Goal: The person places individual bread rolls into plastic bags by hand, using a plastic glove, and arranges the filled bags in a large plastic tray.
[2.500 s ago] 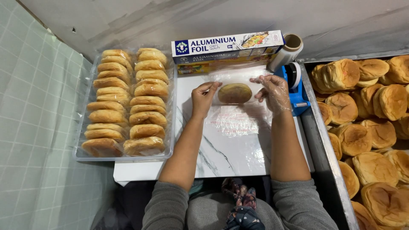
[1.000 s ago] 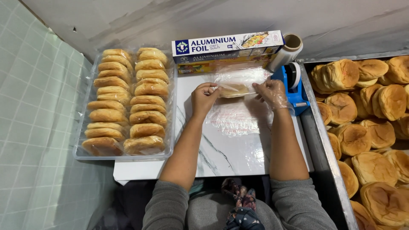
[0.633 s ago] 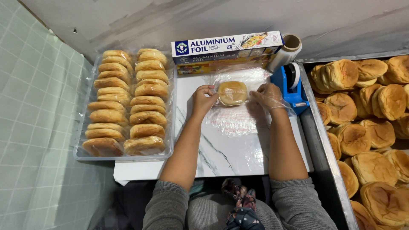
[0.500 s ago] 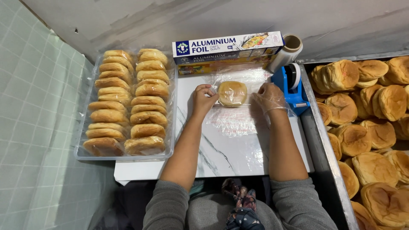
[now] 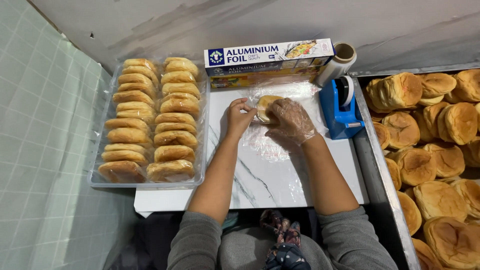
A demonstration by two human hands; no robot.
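Behind the hands, long blue-and-white box (image 5: 270, 52), both hands' fingers gripping wrapped bun (image 5: 265, 107)

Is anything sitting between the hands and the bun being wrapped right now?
Only the clear wrap film it lies on. The left hand touches the bun from its left side, and the gloved right hand covers its right side. Foil box and blue tape dispenser stand apart.

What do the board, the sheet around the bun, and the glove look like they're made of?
Board: white with grey veins and a glossy sheen, so marble or a marble-look laminate; I cannot tell which. Sheet: thin clear plastic film, crinkled and shiny. Glove on the right hand: thin translucent plastic, loose and wrinkled.
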